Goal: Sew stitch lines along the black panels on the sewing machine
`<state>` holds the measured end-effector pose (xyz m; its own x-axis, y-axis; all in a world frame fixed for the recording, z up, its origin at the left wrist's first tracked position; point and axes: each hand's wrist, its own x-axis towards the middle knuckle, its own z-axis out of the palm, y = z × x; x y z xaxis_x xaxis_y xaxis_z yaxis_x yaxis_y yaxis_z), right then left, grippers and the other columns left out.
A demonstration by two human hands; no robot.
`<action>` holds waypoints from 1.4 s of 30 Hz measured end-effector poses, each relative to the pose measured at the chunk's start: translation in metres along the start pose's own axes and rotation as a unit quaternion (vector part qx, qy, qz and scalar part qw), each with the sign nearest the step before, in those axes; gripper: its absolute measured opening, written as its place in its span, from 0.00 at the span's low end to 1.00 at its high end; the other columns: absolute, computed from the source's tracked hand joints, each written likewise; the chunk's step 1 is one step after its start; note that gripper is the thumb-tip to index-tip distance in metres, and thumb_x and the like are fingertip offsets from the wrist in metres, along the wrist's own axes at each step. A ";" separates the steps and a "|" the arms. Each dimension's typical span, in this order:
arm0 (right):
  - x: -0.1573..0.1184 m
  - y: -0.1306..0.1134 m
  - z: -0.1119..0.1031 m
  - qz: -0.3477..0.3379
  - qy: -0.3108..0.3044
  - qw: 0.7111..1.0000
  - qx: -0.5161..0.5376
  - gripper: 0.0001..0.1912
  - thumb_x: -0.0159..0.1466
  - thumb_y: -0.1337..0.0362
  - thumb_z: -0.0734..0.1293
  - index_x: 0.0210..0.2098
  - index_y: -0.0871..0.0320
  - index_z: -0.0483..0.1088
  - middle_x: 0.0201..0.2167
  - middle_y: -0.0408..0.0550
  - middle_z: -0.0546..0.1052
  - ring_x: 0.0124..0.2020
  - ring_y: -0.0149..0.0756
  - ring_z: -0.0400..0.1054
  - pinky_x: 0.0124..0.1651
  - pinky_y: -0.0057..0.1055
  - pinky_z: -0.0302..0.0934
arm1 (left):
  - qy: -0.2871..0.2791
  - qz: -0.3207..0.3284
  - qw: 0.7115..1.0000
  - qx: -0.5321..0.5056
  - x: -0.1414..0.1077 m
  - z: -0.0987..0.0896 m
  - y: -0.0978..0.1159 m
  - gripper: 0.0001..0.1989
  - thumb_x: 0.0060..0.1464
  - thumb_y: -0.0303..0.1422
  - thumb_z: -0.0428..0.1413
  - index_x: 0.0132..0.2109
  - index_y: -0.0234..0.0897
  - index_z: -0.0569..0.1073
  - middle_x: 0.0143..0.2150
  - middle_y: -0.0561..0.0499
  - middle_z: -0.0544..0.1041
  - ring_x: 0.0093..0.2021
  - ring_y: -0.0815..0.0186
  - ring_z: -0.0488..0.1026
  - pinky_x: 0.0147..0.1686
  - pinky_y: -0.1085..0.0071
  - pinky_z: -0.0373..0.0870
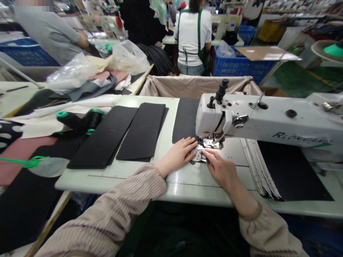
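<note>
A white sewing machine (257, 116) reaches in from the right, its needle area over a metal plate (198, 155). My left hand (179, 154) lies with fingers stretched out beside the plate, fingertips by the near edge of a black panel (184, 119). That panel runs back under the machine head. Close to the presser foot (213, 143), my right hand (220, 167) has its thumb and index finger together at the metal plate. Whatever those fingers pinch, if anything, is too small to make out.
Two piles of black panels (143, 130) (103, 137) lie on the left of the table. Black thread cones (93, 119) rest beside them. Right of the needle sits a thick stack of black pieces with white edges (292, 175). Behind the table hangs a beige cloth bin (171, 85); another person (193, 35) sits beyond.
</note>
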<state>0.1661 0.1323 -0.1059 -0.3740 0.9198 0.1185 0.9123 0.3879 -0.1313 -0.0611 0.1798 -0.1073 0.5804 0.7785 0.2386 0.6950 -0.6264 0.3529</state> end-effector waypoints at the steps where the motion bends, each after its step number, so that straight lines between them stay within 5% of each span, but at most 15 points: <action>1: 0.000 0.000 0.000 0.000 0.001 1.000 -0.001 0.26 0.67 0.66 0.58 0.64 0.47 0.63 0.63 0.43 0.68 0.43 0.36 0.74 0.37 0.30 0.69 | 0.000 -0.002 1.000 0.000 0.001 0.000 0.000 0.22 0.67 0.39 0.48 0.65 0.39 0.64 0.68 0.44 0.62 0.68 0.57 0.58 0.67 0.54 0.55; 22: -0.002 -0.001 0.000 -0.001 0.009 1.000 0.008 0.26 0.67 0.66 0.58 0.64 0.47 0.62 0.64 0.42 0.67 0.44 0.36 0.74 0.38 0.31 0.69 | -0.037 0.009 0.999 -0.012 0.007 -0.003 -0.001 0.27 0.58 0.28 0.50 0.65 0.38 0.64 0.69 0.47 0.61 0.70 0.59 0.55 0.68 0.54 0.48; 29: -0.001 0.002 0.003 0.005 0.021 0.999 0.036 0.24 0.68 0.65 0.58 0.62 0.47 0.63 0.62 0.40 0.68 0.47 0.37 0.73 0.39 0.32 0.68 | -0.023 0.006 1.000 -0.017 0.006 0.002 -0.004 0.26 0.62 0.30 0.48 0.66 0.38 0.62 0.69 0.48 0.60 0.70 0.61 0.53 0.70 0.57 0.46; 34: -0.002 0.001 0.003 0.014 0.029 0.998 0.048 0.22 0.68 0.64 0.57 0.60 0.48 0.65 0.61 0.43 0.69 0.47 0.38 0.73 0.40 0.32 0.66 | 0.003 -0.020 1.000 -0.001 0.008 0.005 -0.004 0.28 0.65 0.34 0.48 0.69 0.30 0.56 0.71 0.41 0.55 0.72 0.58 0.48 0.69 0.59 0.49; 39: -0.001 -0.001 -0.001 0.026 0.037 0.998 0.052 0.20 0.68 0.64 0.58 0.59 0.50 0.66 0.59 0.47 0.71 0.45 0.39 0.73 0.37 0.31 0.65 | 0.035 -0.114 0.992 0.053 0.013 -0.004 0.015 0.22 0.68 0.37 0.42 0.65 0.35 0.63 0.57 0.43 0.74 0.59 0.58 0.70 0.60 0.61 0.63; 42: -0.004 -0.003 -0.007 0.030 0.042 0.997 0.053 0.20 0.68 0.63 0.59 0.58 0.50 0.67 0.58 0.48 0.72 0.44 0.39 0.73 0.36 0.30 0.64 | 0.066 -0.165 0.981 0.075 -0.004 -0.004 0.038 0.26 0.68 0.43 0.42 0.63 0.31 0.65 0.52 0.37 0.75 0.54 0.51 0.72 0.55 0.54 0.66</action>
<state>0.1662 0.1274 -0.0989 -0.3009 0.9349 0.1883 0.9079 0.3413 -0.2435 -0.0385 0.1531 -0.0915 0.2606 0.9318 0.2526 0.8963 -0.3307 0.2954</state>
